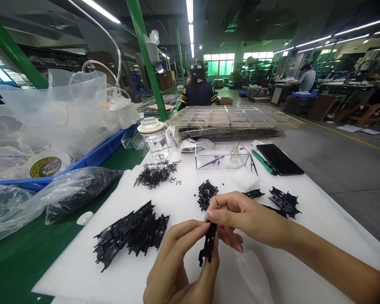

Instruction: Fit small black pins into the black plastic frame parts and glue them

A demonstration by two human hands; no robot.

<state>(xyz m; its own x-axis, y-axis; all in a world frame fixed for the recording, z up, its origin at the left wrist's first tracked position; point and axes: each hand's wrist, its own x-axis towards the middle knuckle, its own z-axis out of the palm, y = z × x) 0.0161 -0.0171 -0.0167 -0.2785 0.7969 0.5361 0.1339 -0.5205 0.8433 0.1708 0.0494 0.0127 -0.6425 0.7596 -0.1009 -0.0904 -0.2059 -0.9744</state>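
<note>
L hand (180, 264) low ctr, fingers angled up-R, thumb opposed, pinching. R hand (240, 215) just beside, thumb/index tips pinched, lower fingers bent; R forearm (326, 251) slanting in from lower R.

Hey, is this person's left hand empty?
No, the left hand holds a black part between its fingers and thumb.

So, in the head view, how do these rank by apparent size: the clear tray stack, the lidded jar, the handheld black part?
1. Clear tray stack
2. Lidded jar
3. Black part, counting only what shows; some is hidden
</note>
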